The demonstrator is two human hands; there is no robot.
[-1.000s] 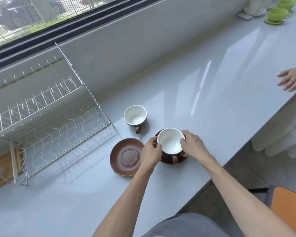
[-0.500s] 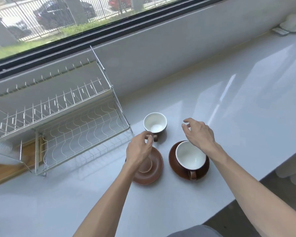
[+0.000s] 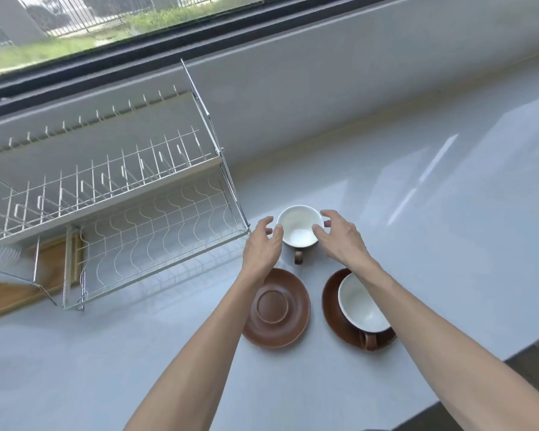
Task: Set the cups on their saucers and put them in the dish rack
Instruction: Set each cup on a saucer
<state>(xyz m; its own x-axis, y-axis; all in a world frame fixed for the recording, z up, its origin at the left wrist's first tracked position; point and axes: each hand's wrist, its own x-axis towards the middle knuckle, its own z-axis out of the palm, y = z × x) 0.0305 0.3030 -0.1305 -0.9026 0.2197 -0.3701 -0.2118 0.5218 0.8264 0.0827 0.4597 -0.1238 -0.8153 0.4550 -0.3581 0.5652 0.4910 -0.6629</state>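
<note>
A brown cup with a white inside [image 3: 299, 227] stands on the counter, its handle pointing toward me. My left hand [image 3: 262, 245] and my right hand [image 3: 339, 237] flank its rim, fingers spread, fingertips at or just touching the rim. Below the left wrist lies an empty brown saucer [image 3: 276, 307]. To its right a second cup [image 3: 363, 304] sits on its own brown saucer [image 3: 332, 306], partly hidden by my right forearm. The white wire dish rack [image 3: 156, 231] stands to the left, its lower tier holding nothing.
A wooden board [image 3: 47, 269] lies under the rack's left part. A low wall and a dark window frame run behind the counter. The counter's front edge drops off at the lower right.
Both hands left the cup now resting on the right saucer and moved forward to either side of the far cup. The camera view shifted left and closer.
</note>
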